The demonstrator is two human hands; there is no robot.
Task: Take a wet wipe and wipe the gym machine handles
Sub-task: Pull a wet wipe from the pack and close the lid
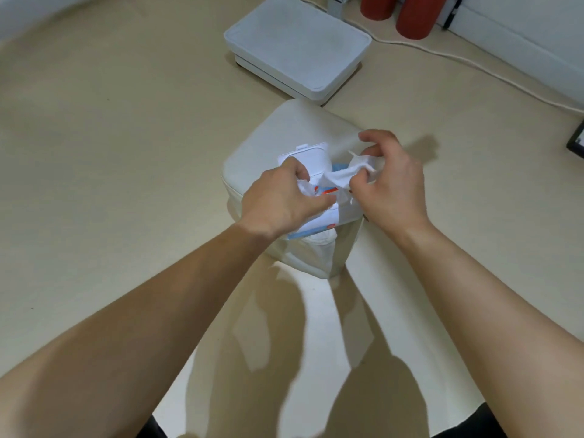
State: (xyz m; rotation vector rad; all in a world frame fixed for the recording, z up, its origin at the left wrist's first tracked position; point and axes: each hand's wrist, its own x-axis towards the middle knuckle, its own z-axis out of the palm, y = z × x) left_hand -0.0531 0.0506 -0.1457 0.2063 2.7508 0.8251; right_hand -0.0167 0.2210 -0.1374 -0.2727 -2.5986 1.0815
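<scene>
Two bare forearms reach away from the camera over a pale floor (110,121), and they meet above a cream padded stool (303,128). On the near part of the stool's top lies a wipe pack (319,221), white with blue and orange print. Its white flip lid (311,158) stands open on the far side. The wet wipe (344,173) is stretched, crumpled, between the two hands just above the pack's opening. The left hand (278,200) has its fingers curled and pinches the wipe's left end against the thumb, low against the pack. The right hand (395,181) pinches the right end between thumb and forefinger, the other fingers arched loosely above it. Farther off on the floor sits a flat white box (297,45), with a white cable (474,63) running past it and two red cylinders (417,17) at the far right.
</scene>
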